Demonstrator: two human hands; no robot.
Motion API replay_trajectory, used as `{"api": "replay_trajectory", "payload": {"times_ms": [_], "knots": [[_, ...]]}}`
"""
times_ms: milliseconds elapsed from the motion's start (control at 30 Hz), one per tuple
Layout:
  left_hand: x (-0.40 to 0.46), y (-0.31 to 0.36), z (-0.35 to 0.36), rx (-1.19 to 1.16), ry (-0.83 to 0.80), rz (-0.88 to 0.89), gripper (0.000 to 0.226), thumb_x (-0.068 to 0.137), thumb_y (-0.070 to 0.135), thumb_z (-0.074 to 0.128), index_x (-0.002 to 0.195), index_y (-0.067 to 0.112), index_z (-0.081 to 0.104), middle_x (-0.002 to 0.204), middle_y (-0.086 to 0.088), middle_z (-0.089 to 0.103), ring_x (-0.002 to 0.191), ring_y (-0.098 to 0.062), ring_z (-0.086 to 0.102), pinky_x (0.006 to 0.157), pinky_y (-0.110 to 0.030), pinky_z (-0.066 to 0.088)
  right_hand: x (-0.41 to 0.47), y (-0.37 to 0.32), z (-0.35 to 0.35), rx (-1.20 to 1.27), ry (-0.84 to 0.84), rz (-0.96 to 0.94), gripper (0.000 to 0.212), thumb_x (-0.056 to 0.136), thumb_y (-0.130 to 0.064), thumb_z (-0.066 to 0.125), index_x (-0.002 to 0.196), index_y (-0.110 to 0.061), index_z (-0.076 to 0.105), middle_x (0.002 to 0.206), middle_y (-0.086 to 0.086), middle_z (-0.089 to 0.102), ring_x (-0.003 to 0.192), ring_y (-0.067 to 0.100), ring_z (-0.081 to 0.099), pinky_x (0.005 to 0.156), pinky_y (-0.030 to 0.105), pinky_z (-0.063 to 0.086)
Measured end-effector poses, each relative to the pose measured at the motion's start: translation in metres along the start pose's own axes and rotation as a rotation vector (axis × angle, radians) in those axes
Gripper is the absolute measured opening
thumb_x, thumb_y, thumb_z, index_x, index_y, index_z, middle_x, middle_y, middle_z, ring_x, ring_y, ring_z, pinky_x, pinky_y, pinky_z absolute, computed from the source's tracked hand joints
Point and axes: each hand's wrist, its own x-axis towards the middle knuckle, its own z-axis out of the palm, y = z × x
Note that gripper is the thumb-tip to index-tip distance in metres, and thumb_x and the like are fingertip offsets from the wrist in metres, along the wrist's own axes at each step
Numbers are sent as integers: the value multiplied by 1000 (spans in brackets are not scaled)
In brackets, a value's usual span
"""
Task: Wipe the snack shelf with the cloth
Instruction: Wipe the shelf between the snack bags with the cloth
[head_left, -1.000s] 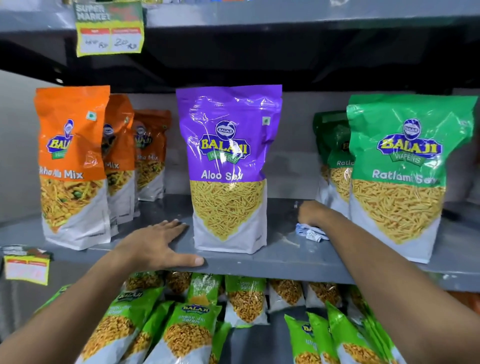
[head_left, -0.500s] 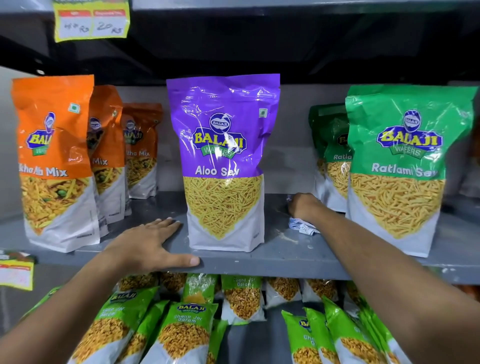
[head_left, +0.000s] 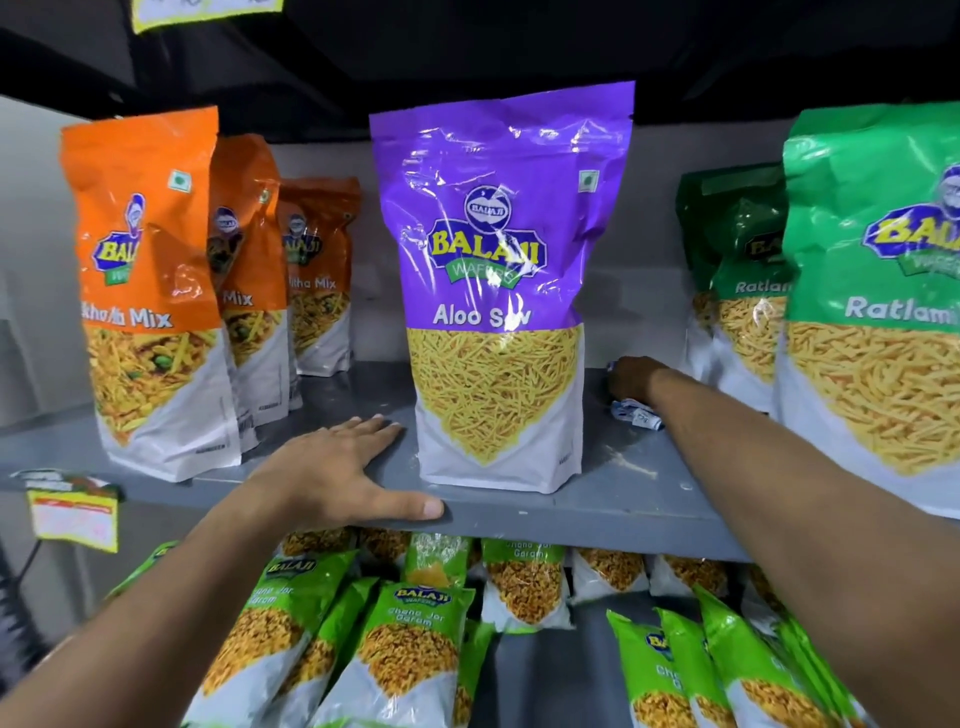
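**Cloth on the shelf, deep between the bags**

The right hand (head_left: 631, 378) is pressing the white-blue cloth (head_left: 636, 410) on the grey shelf (head_left: 613, 499), between the purple bag (head_left: 498, 291) and the green bags (head_left: 878, 312), fingers closing around it. The left hand (head_left: 337, 467) is lying flat, fingers straight, at the shelf edge.

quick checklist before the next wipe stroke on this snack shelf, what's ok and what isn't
1. Cloth under the right hand: ok, it shows beneath the hand on the shelf.
2. Grip on the cloth: cannot tell, the fingers are hidden.
3. Left hand bracing: ok, flat on the shelf's front edge, thumb along the lip.
4. Room on the left of the stroke: not ok, the purple Aloo Sev bag stands close beside the hand.
5. Room on the right: not ok, the green Ratlami Sev bags stand close on that side.
6. White specks on the shelf front: not ok, not yet wiped.
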Motion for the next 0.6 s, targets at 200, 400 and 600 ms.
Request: {"api": "replay_trajectory", "payload": {"times_ms": [200, 400, 600], "knots": [[-3, -3, 3, -5, 0, -3, 146, 31, 109, 24, 156, 36, 10, 164, 13, 7, 151, -11, 10, 123, -39, 11, -15, -16, -1, 12, -2, 96, 68, 69, -42, 59, 132, -19, 51, 140, 11, 48, 125, 34, 50, 104, 42, 43], [-2, -4, 3, -5, 7, 5, 148, 29, 110, 21, 156, 35, 9, 164, 12, 8, 151, -10, 10, 123, -39, 12, -11, -11, 1, 70, -9, 110, 67, 84, -44, 46, 144, -17, 36, 152, 10, 35, 138, 32, 36, 115, 44, 28], [-1, -3, 5, -16, 12, 5, 146, 29, 110, 25, 155, 37, 9, 163, 14, 8, 150, -8, 10, 123, -36, 11, 0, -1, 1, 69, -63, 72, 71, 79, -46, 49, 142, -15, 38, 150, 13, 38, 135, 36, 39, 113, 46, 31]]}}
